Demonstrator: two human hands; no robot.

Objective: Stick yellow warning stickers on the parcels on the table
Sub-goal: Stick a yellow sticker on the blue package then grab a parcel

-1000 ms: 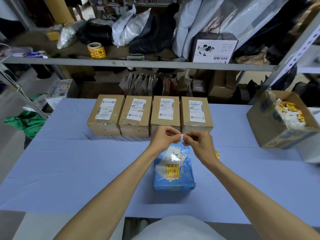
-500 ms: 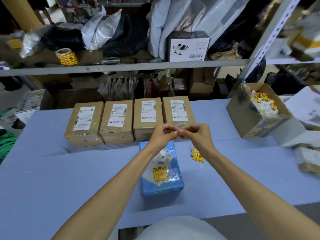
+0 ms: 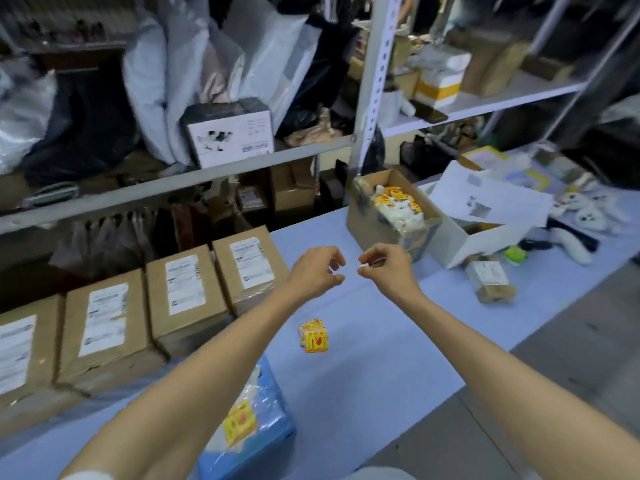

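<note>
Both hands are hovering apart: right hand (image 3: pixel 388 268) is pinching a white scrap (image 3: pixel 364 266), likely bound for the box (image 3: pixel 370 225) just beyond; left hand (image 3: pixel 317 271) is curling, hold unclear.

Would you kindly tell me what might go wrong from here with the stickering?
1. The right hand pinches a small white scrap; it may flutter down short of the open carton of scraps.
2. The yellow stickers lie loose on the table; a passing arm might scatter them.
3. The four brown cartons show only white labels, so one could be skipped.
</note>
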